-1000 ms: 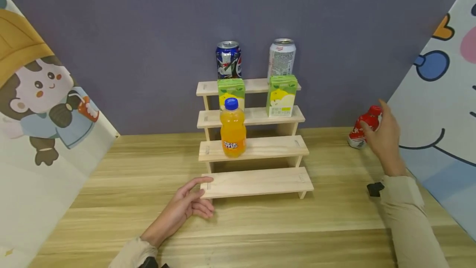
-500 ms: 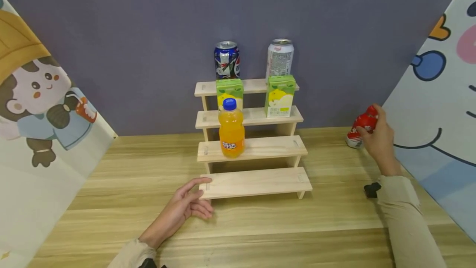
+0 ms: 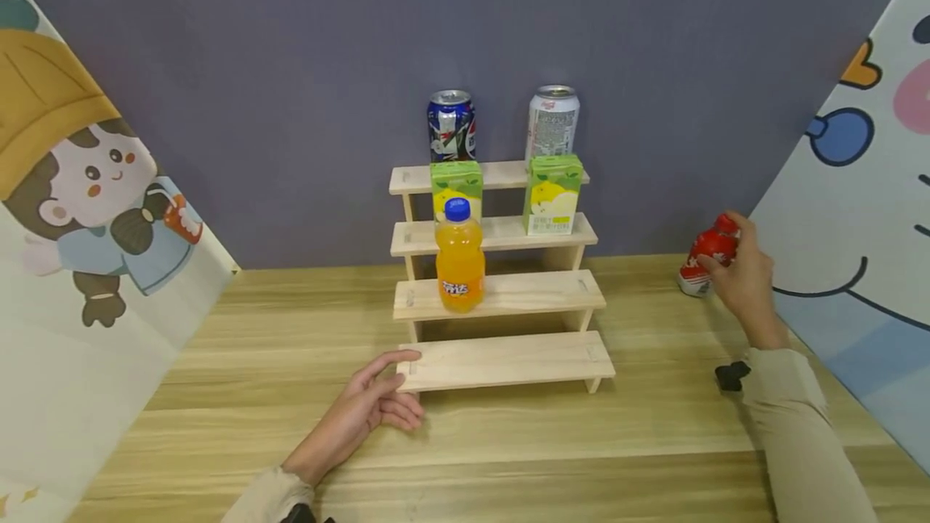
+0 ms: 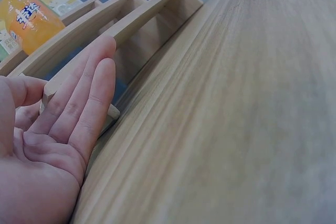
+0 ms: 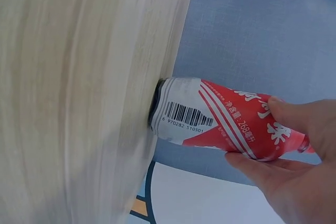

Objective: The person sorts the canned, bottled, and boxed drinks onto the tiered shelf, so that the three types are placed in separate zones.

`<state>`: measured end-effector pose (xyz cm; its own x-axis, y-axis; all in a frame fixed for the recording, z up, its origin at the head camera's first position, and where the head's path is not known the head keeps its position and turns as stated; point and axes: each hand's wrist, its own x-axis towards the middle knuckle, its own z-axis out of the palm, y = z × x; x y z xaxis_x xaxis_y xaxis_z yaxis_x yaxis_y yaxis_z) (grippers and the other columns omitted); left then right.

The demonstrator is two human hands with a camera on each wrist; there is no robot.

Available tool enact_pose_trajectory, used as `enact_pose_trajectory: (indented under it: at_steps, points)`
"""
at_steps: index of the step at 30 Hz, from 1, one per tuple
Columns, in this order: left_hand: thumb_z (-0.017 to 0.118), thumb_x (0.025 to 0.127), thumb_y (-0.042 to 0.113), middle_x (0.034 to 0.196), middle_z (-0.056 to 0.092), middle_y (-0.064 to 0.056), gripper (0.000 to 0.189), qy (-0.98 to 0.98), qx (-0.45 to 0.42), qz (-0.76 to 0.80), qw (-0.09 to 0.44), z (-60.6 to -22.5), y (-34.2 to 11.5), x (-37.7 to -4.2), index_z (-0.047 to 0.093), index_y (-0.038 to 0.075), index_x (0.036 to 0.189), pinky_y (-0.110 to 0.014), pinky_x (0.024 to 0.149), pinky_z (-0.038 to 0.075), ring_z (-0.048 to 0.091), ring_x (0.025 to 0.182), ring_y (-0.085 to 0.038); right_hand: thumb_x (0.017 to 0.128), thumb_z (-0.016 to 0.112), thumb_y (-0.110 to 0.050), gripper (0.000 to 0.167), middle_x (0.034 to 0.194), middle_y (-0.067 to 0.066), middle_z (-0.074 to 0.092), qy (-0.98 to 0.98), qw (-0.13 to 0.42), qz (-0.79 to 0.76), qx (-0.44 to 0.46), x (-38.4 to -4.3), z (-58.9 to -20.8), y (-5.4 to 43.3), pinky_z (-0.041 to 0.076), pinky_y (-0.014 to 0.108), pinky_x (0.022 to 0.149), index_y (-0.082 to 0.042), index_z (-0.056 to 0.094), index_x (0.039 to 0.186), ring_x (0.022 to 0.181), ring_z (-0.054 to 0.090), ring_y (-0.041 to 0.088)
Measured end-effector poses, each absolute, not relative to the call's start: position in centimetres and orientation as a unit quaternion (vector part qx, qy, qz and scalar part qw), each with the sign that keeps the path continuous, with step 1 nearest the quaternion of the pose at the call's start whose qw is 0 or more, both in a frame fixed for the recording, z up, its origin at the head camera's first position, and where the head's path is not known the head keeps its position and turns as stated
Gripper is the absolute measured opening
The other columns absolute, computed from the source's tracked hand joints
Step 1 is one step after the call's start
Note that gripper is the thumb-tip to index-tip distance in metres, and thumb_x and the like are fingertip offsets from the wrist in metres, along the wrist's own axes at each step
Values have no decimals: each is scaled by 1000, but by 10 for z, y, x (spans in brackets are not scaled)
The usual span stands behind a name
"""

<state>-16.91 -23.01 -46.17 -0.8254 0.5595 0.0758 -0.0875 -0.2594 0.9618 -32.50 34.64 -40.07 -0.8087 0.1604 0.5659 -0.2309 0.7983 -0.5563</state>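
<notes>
At the right, my right hand [image 3: 744, 277] holds a red-and-white bottle [image 3: 710, 253] between thumb and fingers. In the right wrist view, the bottle [image 5: 220, 119] has its barcode showing and its base at the tabletop. My left hand [image 3: 370, 406] pinches the left end of the lowest step of a four-tier wooden stepped shelf [image 3: 508, 361] between thumb and index finger. Its other fingers extend below the board in the left wrist view. An orange soda bottle [image 3: 461, 261] with a blue cap stands at the left of the second step up.
Two green juice boxes, the left one [image 3: 456, 180] partly hidden and the right one [image 3: 554, 196], stand on the third step. A blue can [image 3: 452, 127] and a white can [image 3: 553, 123] stand on top. A grey wall [image 3: 327, 103] and cartoon side panels [image 3: 857, 224] bound the wooden table [image 3: 291, 329].
My right hand has closed its fingers round the red-and-white bottle, which stays in about the same place. My left hand keeps its place at the shelf. The head view shifts slightly.
</notes>
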Motion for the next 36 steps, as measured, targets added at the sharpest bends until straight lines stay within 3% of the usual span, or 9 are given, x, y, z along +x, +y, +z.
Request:
enact_pose_trajectory:
  at_steps: [4,6,10,14,17,20,24,27,36]
  points:
    - [35,110,16,99,73,-19,45,574,202,765,212,-461,-227,-171,28,5,154,-43,80,62,73,85,-27,87,74,0,83,125,40,54,-898,301,319,26,-327,-397,346,48,16,68,-10,27,155,98,59,52]
    - [35,110,16,98,73,-19,45,575,198,765,212,-460,-227,-171,29,6,153,-43,80,62,73,85,-27,87,75,0,84,125,40,54,-897,297,326,36,-328,-394,344,32,1,64,-11,27,155,99,58,53]
    - [34,110,15,99,73,-19,45,573,202,766,212,-459,-229,-171,27,4,154,-45,81,61,73,86,-28,87,74,1,84,126,41,53,-897,283,336,48,-329,-388,337,27,-3,64,-11,26,155,102,58,53]
    - [35,110,16,99,72,-20,45,574,202,766,209,-457,-231,-171,28,5,153,-45,81,61,73,87,-28,89,73,-2,84,130,40,52,-898,274,342,47,-329,-381,328,58,28,80,-13,23,157,108,58,53]
    - [36,110,15,99,73,-19,45,572,201,767,209,-457,-232,-170,29,5,153,-44,80,62,73,86,-27,89,73,-2,86,133,40,50,-896,267,351,50,-327,-376,320,51,64,87,-14,22,157,112,56,56]
    - [35,110,14,99,73,-19,45,567,207,769,212,-458,-233,-169,28,4,153,-43,80,62,73,86,-27,87,75,0,87,132,40,51,-895,272,348,58,-323,-373,313,50,64,87,-14,24,157,110,57,57]
    - [33,110,13,99,73,-19,44,562,210,771,211,-459,-232,-169,28,4,153,-43,80,62,73,86,-27,85,76,2,87,126,40,55,-890,286,344,86,-317,-370,302,60,28,81,-13,28,155,104,61,55]
    - [34,110,13,99,73,-19,44,563,208,772,210,-459,-232,-168,28,4,153,-43,79,62,73,86,-27,84,76,5,87,125,40,56,-883,283,358,109,-315,-370,296,47,0,65,-14,28,155,103,62,55]
    - [33,110,14,99,73,-19,45,567,205,768,216,-462,-230,-171,27,3,153,-43,79,62,73,86,-27,84,74,9,92,134,39,51,-864,253,408,152,-302,-367,280,46,-2,67,-25,28,156,112,57,56]
